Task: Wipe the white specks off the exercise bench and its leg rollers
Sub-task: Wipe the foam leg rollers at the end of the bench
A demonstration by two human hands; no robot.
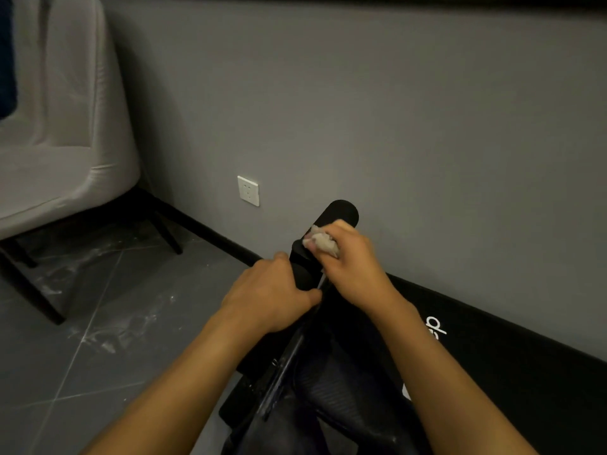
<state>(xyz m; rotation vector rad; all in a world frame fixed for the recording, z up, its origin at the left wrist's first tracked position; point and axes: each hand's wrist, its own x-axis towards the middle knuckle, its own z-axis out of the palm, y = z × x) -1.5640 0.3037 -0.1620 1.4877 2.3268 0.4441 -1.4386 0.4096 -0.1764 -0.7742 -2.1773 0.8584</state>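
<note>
Right hand [349, 257] clenched on crumpled tissue [323, 242], pressing upper leg roller [338, 215]. Left hand [272, 290] grasps roller [303, 274] just below it.

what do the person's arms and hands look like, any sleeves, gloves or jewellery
Both forearms are bare as far as the frame shows, with no sleeve in view. The left hand and right hand wear no gloves. No watch, bracelet or ring shows on the visible sides of the wrists and fingers. Lighting is dim, so fine marks cannot be told.
</note>
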